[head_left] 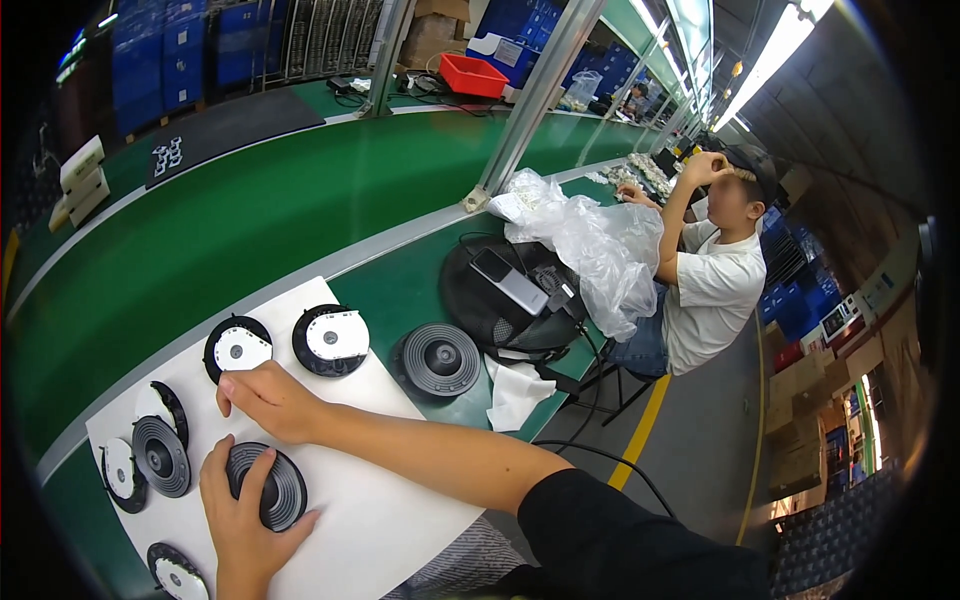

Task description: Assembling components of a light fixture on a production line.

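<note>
My left hand (243, 520) rests on a round grey ridged disc (288, 492), thumb and fingers spread around its rim, pressing it on a white board (370, 500). Just beyond it, my right hand (272, 402) hovers with its fingers curled together; whatever they may hold is hidden. Close to those fingertips lies a black round part with a white plate (238, 348). A similar black-and-white part (332, 338) sits to its right. At the board's left, another grey ridged disc (161, 456) leans against further black-and-white parts (121, 468).
Right of the board stand stacked grey ridged discs (440, 360), a black bag (480, 300) carrying a dark handheld device (508, 282), a white cloth (518, 393) and clear plastic bags (590, 245). A green conveyor belt (250, 220) runs behind. A person (720, 280) sits at the right.
</note>
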### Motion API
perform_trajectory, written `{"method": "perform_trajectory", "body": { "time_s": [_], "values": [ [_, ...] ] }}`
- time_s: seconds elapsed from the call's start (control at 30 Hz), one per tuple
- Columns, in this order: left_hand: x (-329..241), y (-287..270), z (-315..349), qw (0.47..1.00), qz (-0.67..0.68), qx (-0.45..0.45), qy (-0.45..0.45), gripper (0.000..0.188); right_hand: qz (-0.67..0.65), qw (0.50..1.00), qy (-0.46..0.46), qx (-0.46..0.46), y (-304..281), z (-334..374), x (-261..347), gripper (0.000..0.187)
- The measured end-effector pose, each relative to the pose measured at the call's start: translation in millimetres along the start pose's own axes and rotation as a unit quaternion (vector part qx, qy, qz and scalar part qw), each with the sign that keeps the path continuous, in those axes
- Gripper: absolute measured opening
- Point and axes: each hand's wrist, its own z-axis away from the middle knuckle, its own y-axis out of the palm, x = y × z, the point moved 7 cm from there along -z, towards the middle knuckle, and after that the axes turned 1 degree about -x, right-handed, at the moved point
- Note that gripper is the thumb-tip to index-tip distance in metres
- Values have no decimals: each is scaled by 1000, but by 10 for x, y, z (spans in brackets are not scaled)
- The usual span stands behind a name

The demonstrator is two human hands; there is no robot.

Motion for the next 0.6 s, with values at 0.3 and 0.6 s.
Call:
{"method": "perform_trajectory", "body": {
  "time_s": [0.3, 0.6],
  "values": [
    [51, 47, 35, 1000, 8, 14, 1, 71, 4, 1000, -7, -1, 37, 4, -14, 45],
    [71, 77, -57, 1000, 27, 1, -6, 69, 5, 998, -60, -9, 7, 1, 69, 37]
  ]
}}
